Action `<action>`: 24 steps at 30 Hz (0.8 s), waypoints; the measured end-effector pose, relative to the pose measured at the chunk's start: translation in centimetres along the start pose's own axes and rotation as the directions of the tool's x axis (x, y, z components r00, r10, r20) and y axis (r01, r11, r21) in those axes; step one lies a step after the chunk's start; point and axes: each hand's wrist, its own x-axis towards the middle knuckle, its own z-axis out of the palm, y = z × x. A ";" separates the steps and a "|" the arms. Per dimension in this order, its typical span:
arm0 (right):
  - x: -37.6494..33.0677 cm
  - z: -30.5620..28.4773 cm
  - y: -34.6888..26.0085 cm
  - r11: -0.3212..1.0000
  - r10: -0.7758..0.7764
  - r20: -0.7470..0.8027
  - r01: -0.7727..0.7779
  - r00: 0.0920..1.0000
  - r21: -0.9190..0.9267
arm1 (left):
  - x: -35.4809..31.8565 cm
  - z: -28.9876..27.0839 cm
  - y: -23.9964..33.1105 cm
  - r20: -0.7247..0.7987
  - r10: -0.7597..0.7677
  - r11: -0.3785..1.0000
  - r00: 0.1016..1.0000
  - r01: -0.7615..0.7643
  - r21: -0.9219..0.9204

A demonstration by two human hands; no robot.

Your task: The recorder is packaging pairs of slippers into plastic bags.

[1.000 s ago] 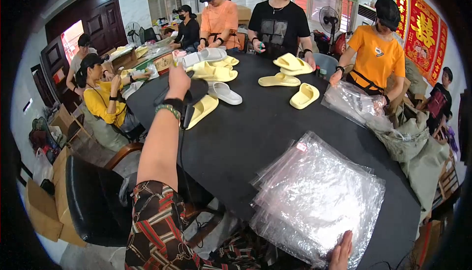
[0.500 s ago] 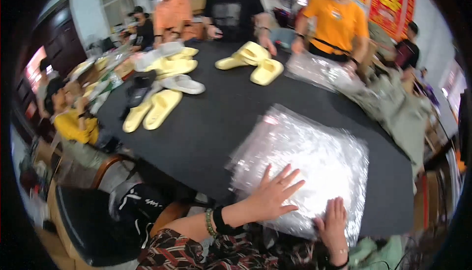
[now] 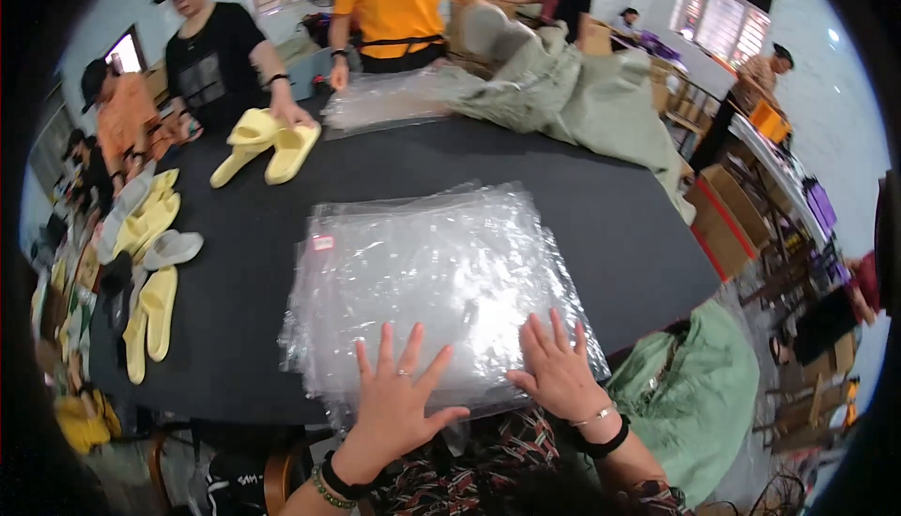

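Observation:
A stack of clear plastic bags [image 3: 422, 272] lies on the black table [image 3: 619, 215] right before me, its edges slightly uneven. A small red-and-white label [image 3: 323, 243] shows near its left edge. My left hand [image 3: 399, 389] rests over the near left part of the stack, fingers spread, holding nothing. Over the near right corner lies my right hand [image 3: 560, 366], palm down with its fingers stretched out and likewise holding nothing. Whether either palm presses fully on the plastic is hard to tell.
Yellow slippers [image 3: 293, 152] stand at the far left, a co-worker's hand on one. More slippers [image 3: 161, 309] line the left edge. Another clear bag pile [image 3: 385, 101] and a grey-green sack [image 3: 601, 93] lie at the far side. A green sack [image 3: 694, 394] sits at right.
My view has swung to the right. My hands have moved farther apart on the bags, both still flat. The co-worker in black now touches the yellow slippers.

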 end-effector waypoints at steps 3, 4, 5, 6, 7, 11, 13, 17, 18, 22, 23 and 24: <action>-0.4 0.2 1.0 1.000 0.006 0.042 -0.007 0.999 0.024 | 1.2 0.8 1.6 0.061 0.023 0.998 0.998 -0.019 -0.058; -0.4 0.6 1.6 1.000 -0.021 0.033 0.020 0.999 0.016 | 1.3 1.8 1.6 0.082 0.092 0.993 0.992 -0.086 -0.077; -0.2 0.2 1.7 0.995 -0.058 -0.015 0.059 0.998 0.083 | 0.8 2.7 0.9 0.106 0.061 0.998 0.992 -0.057 -0.040; -0.3 -0.4 2.2 0.983 -0.064 -0.076 0.076 0.995 0.165 | 0.4 4.0 0.4 0.134 0.041 0.999 0.990 -0.039 -0.020; -0.7 -1.4 2.9 0.970 -0.030 -0.163 0.068 0.986 0.232 | 0.2 4.5 -0.1 0.113 0.033 0.999 0.993 -0.029 -0.033; -5.0 -1.1 10.7 0.896 0.310 -0.594 -0.019 0.742 0.444 | 0.7 4.8 0.5 0.116 0.025 1.000 0.993 -0.025 -0.009; -7.6 1.4 15.7 0.841 0.519 -0.680 -0.166 0.518 0.515 | 1.2 4.1 0.1 0.122 0.105 0.994 0.987 -0.108 0.014; -16.6 13.9 27.9 0.472 0.873 -0.290 -0.531 0.393 0.704 | 2.2 4.0 1.0 0.114 0.208 0.977 0.971 -0.213 0.028; -19.6 17.0 30.3 0.502 0.860 -0.278 -0.614 0.427 0.609 | 2.5 4.2 1.3 0.111 0.228 0.973 0.967 -0.232 0.017; -25.7 23.8 34.2 0.327 0.890 0.191 -0.871 0.415 0.368 | 3.1 3.7 1.5 0.144 0.236 0.972 0.961 -0.231 -0.046; -26.9 24.2 34.7 0.381 0.867 0.213 -0.875 0.450 0.298 | 3.2 3.0 1.9 0.182 0.192 0.981 0.964 -0.192 -0.015; -28.3 24.2 35.5 0.437 0.844 0.232 -0.871 0.483 0.224 | 3.3 2.8 2.0 0.192 0.193 0.981 0.962 -0.194 -0.011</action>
